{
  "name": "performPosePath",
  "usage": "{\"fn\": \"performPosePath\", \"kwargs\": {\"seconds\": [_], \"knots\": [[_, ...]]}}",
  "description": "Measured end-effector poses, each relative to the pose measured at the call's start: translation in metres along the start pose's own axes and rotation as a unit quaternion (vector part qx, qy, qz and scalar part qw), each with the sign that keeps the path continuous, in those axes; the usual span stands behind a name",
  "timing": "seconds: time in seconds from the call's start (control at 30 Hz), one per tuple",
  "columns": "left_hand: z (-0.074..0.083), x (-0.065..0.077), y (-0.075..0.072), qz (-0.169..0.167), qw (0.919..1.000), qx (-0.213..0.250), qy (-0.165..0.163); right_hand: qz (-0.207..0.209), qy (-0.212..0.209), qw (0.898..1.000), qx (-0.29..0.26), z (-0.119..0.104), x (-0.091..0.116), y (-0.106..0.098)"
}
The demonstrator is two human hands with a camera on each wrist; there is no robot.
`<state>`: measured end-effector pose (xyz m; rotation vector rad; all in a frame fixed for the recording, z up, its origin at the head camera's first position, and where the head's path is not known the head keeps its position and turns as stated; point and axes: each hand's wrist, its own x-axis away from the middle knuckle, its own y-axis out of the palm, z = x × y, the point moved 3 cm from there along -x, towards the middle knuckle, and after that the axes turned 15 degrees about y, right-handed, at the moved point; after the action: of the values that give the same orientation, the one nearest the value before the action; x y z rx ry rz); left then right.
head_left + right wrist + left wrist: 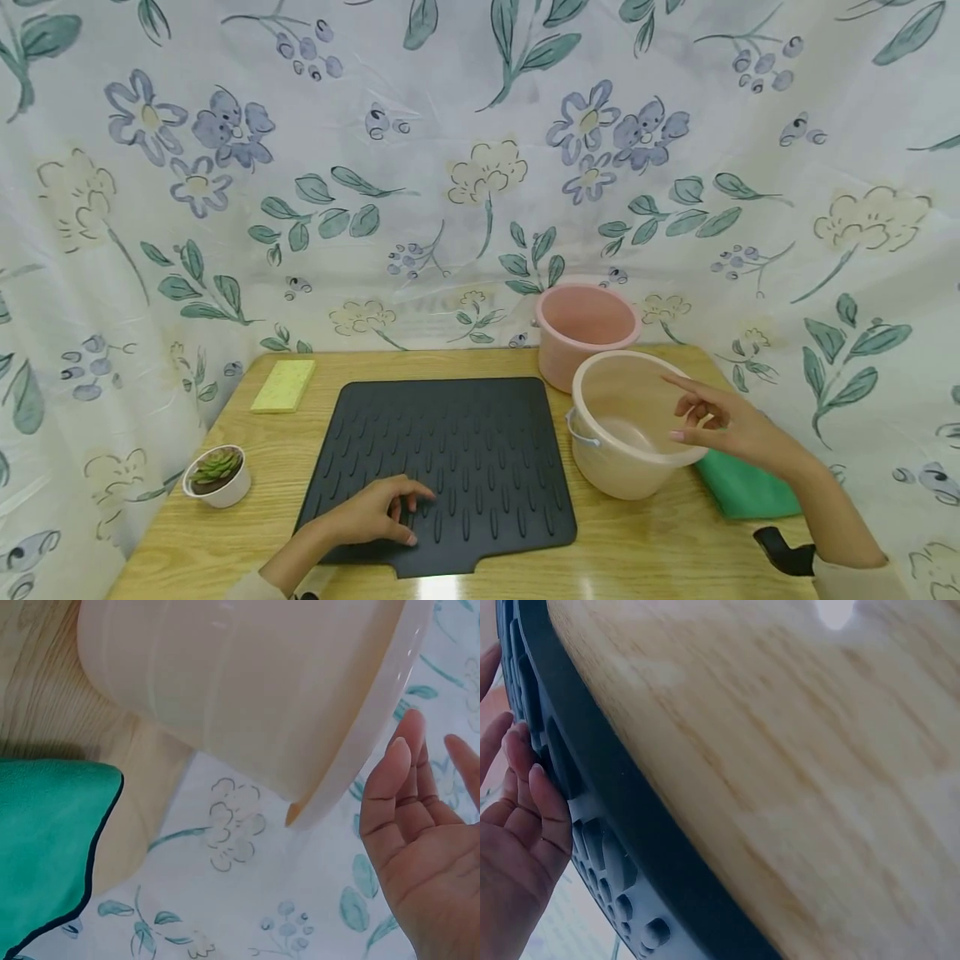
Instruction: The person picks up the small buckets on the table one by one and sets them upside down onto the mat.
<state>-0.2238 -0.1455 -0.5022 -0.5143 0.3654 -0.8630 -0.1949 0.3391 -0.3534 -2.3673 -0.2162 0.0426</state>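
My left hand [375,511] is over the near left part of a black ridged mat [450,450], fingers loosely bent and nothing in them. In the left wrist view that hand [525,817] appears beside the mat's ridges [559,757]; whether it touches them I cannot tell. Above the right rim of a cream bucket [626,471] is my right hand [723,421], its index finger extended and the others loosely curled. The right wrist view shows this hand [427,832] apart from the bucket's rim [375,727], holding nothing.
Behind the cream bucket stands a pink bucket [566,358]. A green cloth [750,492] lies to the right. On the left are a yellow sponge cloth [285,386] and a potted succulent [217,475]. Floral curtain [450,167] surrounds the wooden table [262,450].
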Motion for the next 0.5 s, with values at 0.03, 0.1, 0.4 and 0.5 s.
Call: {"fn": "performPosePath", "kwargs": {"seconds": [0.03,0.1,0.4,0.5], "knots": [[0.0,0.0,0.0,-0.001,1.0,-0.005,-0.001,0.003,0.002,1.0,0.001,0.001,0.001,-0.001],[-0.001,0.0,0.001,0.0,0.9998,-0.017,-0.007,0.006,0.009,1.0,-0.003,0.004,0.004,-0.003],[-0.001,0.003,0.006,0.009,0.998,-0.062,-0.002,0.042,0.006,0.997,-0.069,0.022,0.016,-0.011],[-0.001,0.004,0.006,0.013,0.9976,-0.068,0.001,0.05,0.009,0.995,-0.086,0.029,0.02,-0.013]]}}
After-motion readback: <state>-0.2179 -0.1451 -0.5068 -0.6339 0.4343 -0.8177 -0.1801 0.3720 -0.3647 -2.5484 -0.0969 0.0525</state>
